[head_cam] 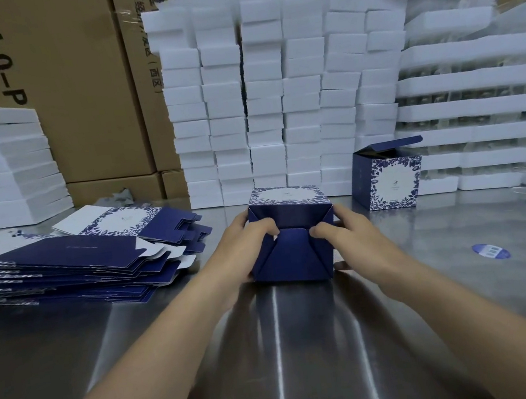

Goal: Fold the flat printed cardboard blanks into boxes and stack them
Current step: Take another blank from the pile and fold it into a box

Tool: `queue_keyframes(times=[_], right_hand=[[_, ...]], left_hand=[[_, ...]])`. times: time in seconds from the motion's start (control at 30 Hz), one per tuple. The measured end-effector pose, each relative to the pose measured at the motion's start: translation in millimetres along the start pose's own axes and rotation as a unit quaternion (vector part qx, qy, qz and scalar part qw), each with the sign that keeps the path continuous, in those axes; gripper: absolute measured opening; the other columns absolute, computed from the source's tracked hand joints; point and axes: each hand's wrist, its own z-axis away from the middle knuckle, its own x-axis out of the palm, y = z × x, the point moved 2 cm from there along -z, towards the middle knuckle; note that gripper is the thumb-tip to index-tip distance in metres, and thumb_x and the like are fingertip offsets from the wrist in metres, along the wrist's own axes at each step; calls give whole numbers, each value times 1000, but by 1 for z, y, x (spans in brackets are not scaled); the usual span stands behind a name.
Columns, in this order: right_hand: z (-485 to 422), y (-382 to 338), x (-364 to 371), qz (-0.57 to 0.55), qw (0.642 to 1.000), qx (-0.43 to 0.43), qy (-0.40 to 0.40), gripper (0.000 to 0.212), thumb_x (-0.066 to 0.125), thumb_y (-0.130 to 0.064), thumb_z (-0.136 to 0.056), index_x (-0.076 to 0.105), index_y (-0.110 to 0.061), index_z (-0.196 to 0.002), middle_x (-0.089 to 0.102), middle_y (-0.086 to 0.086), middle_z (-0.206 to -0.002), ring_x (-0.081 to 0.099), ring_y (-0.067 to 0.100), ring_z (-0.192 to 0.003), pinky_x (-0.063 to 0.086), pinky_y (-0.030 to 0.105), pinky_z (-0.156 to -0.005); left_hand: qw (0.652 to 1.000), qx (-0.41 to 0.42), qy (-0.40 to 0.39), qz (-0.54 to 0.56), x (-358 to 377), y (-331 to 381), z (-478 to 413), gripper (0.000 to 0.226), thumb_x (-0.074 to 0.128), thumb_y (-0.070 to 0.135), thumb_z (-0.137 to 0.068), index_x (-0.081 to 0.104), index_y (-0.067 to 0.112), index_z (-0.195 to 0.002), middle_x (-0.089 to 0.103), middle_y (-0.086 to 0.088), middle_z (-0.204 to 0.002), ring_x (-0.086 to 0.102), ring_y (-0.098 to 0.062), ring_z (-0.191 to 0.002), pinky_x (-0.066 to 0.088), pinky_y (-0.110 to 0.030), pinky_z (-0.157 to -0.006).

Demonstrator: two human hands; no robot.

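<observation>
My left hand (246, 234) and right hand (348, 232) grip one dark-blue cardboard box (295, 255); a second box (388, 180) stands open-lidded by the worktop's (306, 343) far edge.

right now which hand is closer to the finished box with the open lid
Right. The right hand grips the right side of the box being folded, and the finished box stands just beyond it to the right. The left hand grips that box's left side, farther off.

Table (306, 343): passage open at 6 o'clock; blank pile (64, 266) blocks 9 o'clock, foam stacks (275, 98) 12 o'clock, open box (388, 180) 2 o'clock.
</observation>
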Motion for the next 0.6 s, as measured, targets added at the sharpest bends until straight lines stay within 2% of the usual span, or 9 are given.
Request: queue_keyframes(times=[0.07, 0.13, 0.2, 0.27, 0.3, 0.37, 0.43, 0.5, 0.6], right_hand=[[0, -2, -1, -22, 1000, -5, -13, 42, 61, -51, -74, 67, -54, -116, 77, -18, -101, 73, 15, -105, 56, 54, -102], [-1, -2, 0, -28, 999, -18, -19, 47, 64, -49, -73, 65, -55, -120, 76, -18, -107, 73, 11, -104, 58, 51, -100], [-1, 1, 2, -13, 999, -33, -14, 59, 74, -41, -75, 60, -53, -132, 74, -15, -116, 74, 8, -101, 61, 47, -95], [-2, 5, 3, 5, 999, -49, 6, 67, 83, -27, -81, 56, -45, -139, 73, -9, -119, 76, 11, -96, 64, 45, -90], [-2, 7, 4, 9, 998, -55, 13, 68, 85, -21, -83, 55, -43, -140, 73, -6, -118, 77, 12, -94, 64, 45, -88], [-5, 10, 4, 10, 998, -62, 19, 69, 87, -19, -84, 54, -41, -140, 73, -2, -118, 77, 14, -91, 65, 45, -85], [-8, 12, 4, 13, 997, -65, 25, 70, 88, -19, -83, 53, -42, -139, 73, -2, -117, 77, 13, -87, 65, 44, -83], [-8, 12, 5, 18, 997, -68, 32, 70, 89, -20, -83, 53, -42, -139, 73, -3, -115, 77, 12, -85, 66, 44, -81], [-7, 11, 6, 24, 997, -67, 42, 72, 90, -20, -82, 53, -40, -141, 73, -3, -115, 77, 15, -85, 65, 45, -80]], left_hand=[[1000, -8, -5, 12, -3, 2, 1, 30, 68, 23, -81, 68, 26, -110, 71, 6, -71, 67, -11, -59, 50, -24, -61], [1000, -15, -9, 19, -3, 2, 2, 40, 67, 27, -63, 66, 33, -103, 70, 14, -67, 67, -4, -61, 52, -26, -65], [1000, -6, -19, 7, -3, -3, 3, 55, 69, 24, -58, 63, 40, -110, 75, 23, -83, 72, -4, -86, 56, -30, -71], [1000, 21, -14, -16, 0, -6, 2, 64, 80, 22, -64, 60, 42, -123, 77, 20, -106, 72, -10, -106, 60, -35, -87], [999, 39, -5, -21, 0, -8, 2, 65, 85, 21, -71, 59, 40, -128, 77, 17, -112, 73, -10, -105, 60, -33, -89], [997, 69, 16, -24, 0, -11, -2, 58, 86, 17, -85, 57, 35, -132, 77, 16, -113, 75, -2, -94, 59, -20, -76], [996, 82, 28, -23, -1, -14, -5, 54, 84, 14, -88, 57, 33, -132, 76, 15, -112, 74, 4, -85, 55, -12, -63], [995, 90, 34, -24, -2, -16, -8, 54, 84, 14, -88, 57, 32, -132, 75, 15, -113, 73, 4, -86, 54, -11, -62], [994, 96, 43, -41, -1, -18, -10, 56, 85, 18, -87, 57, 35, -132, 74, 14, -119, 73, -5, -101, 60, -24, -84]])
